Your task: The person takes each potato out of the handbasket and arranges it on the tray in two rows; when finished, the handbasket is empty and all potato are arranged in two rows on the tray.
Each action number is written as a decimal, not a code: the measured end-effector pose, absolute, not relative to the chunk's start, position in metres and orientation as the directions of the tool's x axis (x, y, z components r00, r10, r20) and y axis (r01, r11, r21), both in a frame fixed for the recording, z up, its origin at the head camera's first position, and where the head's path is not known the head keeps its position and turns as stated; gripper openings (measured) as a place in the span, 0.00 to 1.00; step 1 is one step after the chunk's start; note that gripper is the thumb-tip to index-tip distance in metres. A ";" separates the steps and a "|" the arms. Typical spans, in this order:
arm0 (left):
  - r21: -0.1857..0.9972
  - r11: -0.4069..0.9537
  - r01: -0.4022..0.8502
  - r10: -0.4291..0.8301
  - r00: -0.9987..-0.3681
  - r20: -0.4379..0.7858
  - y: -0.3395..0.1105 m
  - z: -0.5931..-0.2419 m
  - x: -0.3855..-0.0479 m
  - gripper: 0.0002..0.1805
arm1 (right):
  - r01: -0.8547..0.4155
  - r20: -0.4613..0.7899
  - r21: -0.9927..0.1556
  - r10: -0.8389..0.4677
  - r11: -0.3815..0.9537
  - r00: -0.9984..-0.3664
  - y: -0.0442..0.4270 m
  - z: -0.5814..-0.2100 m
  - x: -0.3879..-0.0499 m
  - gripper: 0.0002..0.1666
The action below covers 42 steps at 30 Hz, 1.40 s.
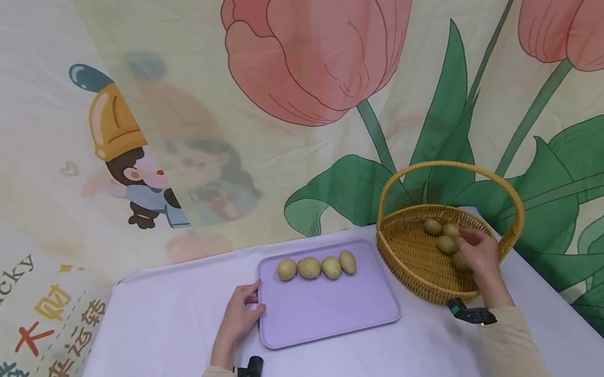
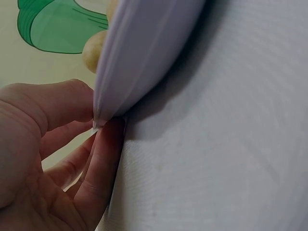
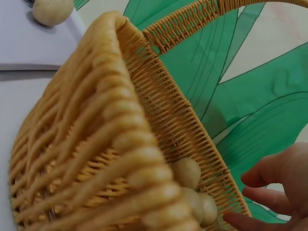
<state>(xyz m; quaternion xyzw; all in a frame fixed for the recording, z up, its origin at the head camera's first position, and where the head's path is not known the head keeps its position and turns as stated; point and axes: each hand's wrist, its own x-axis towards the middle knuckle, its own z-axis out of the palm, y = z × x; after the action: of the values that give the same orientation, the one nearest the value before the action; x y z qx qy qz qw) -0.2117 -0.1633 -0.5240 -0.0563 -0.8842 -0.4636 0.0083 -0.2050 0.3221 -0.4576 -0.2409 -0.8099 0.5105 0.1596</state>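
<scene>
My left hand (image 1: 240, 315) pinches the left edge of the purple tray (image 1: 328, 311); in the left wrist view, thumb and fingers of this hand (image 2: 53, 149) lie on either side of the tray rim (image 2: 139, 57). Several potatoes (image 1: 309, 268) sit in a row along the tray's far side. My right hand (image 1: 481, 251) reaches inside the wicker basket (image 1: 416, 272), close by several potatoes (image 1: 433, 226). From the right wrist, the hand (image 3: 279, 187) has its fingers apart beside the potatoes (image 3: 186, 173), with nothing seen between them.
The basket's tall arched handle (image 1: 440, 163) rises above its opening. A white cloth (image 1: 155, 332) covers the table, and a printed curtain (image 1: 193, 38) with tulips hangs behind it. Each wrist wears a small black device (image 1: 252, 369).
</scene>
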 end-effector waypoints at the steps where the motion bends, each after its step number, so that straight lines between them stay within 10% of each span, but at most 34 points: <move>1: 0.820 0.562 0.107 0.093 -0.993 0.066 -0.164 -0.524 -0.211 0.32 | 0.230 0.007 -0.906 0.553 0.357 -0.833 0.322 -0.457 -0.205 0.25; 42: 0.817 0.563 0.125 0.092 -0.992 0.089 -0.164 -0.526 -0.213 0.31 | 0.155 -0.138 -0.920 0.072 0.361 -0.988 0.288 -0.475 -0.214 0.34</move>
<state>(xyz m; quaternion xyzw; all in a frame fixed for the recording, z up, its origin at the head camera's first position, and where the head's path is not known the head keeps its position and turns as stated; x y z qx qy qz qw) -0.2126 -0.1640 -0.5255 -0.0616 -0.8839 -0.4634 0.0178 -0.2144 0.2882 -0.4750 -0.0690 -0.8241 0.5609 -0.0368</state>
